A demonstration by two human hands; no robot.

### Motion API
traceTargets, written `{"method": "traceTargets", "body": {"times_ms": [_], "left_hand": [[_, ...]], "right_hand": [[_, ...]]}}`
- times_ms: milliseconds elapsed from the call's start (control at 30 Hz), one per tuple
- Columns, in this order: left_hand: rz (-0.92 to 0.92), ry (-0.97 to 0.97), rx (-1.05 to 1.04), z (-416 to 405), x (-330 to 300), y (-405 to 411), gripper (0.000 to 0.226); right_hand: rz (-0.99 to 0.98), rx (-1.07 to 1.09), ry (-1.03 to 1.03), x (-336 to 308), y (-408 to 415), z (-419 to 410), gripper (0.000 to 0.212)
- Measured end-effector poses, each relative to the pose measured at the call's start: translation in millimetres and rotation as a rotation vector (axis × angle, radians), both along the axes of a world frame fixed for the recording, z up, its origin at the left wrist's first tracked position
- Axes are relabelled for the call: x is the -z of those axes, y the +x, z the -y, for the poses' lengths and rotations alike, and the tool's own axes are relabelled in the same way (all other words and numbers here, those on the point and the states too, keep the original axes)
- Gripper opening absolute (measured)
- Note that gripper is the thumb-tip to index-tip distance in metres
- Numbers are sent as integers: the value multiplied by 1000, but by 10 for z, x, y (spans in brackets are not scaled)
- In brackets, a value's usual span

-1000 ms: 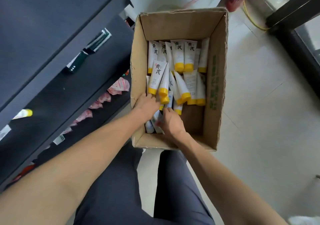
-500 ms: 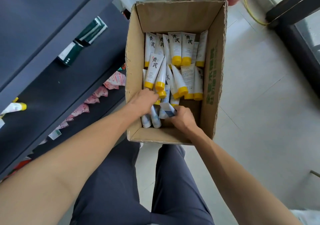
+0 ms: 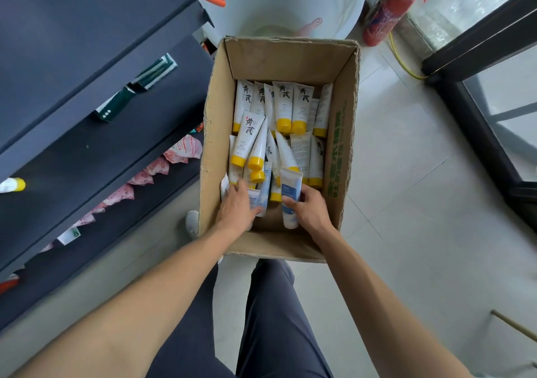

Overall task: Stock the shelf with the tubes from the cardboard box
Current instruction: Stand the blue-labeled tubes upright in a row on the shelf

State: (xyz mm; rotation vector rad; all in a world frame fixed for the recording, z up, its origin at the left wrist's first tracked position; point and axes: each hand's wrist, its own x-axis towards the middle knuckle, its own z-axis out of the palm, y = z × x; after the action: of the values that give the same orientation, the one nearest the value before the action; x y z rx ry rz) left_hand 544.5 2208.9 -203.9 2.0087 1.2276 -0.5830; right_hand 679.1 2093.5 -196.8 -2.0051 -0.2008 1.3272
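An open cardboard box (image 3: 340, 145) stands on the floor, holding several white tubes with yellow caps (image 3: 283, 107) and a few white-and-blue tubes. My right hand (image 3: 312, 210) is inside the box near its front, closed around a white-and-blue tube (image 3: 290, 194) that points up and away. My left hand (image 3: 236, 207) reaches in on the left side and grips another white-and-blue tube (image 3: 263, 196). The dark shelf unit (image 3: 87, 93) stands to the left, with one yellow-capped tube (image 3: 13, 185) lying on a shelf at the far left edge.
A green package (image 3: 136, 90) lies on an upper shelf. Pink-and-white packets (image 3: 162, 165) line the lower shelf. A white tub (image 3: 290, 0) and a red fire extinguisher (image 3: 386, 14) stand behind the box. A dark door frame (image 3: 476, 93) is at right. Tiled floor lies right of the box.
My right hand has lifted a white-and-blue tube clear of the pile. My left hand has closed on another one. The camera has pulled back, so more of the floor shows.
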Motion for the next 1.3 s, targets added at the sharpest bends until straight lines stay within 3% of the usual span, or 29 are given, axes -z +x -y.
{"method": "traceTargets", "body": {"times_ms": [200,333,400,500,600,700,1000,1300], "left_hand": [[136,44,-95,98,-120,48,43],[298,-105,-353,-4,-387,75,61],[351,-126,-456,-85,-585,104,60],[408,-154,-542,-214,-927,148,49],[554,-216,-620,-314,-1324,189,23],[660,-278,-636,-440,-1736,186,16],[961,-57,-560,-932,-3105,-94,15],[1172,179,-609,-1449,-4384,-569,15]], "right_hand": [[51,-12,46,-134,33,-23,33],[84,10,110,-396,95,-90,40],[96,18,160,-594,130,-164,42],[139,-9,255,-941,191,-312,34],[177,-61,353,-1353,257,-494,31],[200,-111,437,-1801,329,-703,32],[298,-265,721,-3353,505,-1321,27],[430,-474,870,-4656,447,-1799,24]]}}
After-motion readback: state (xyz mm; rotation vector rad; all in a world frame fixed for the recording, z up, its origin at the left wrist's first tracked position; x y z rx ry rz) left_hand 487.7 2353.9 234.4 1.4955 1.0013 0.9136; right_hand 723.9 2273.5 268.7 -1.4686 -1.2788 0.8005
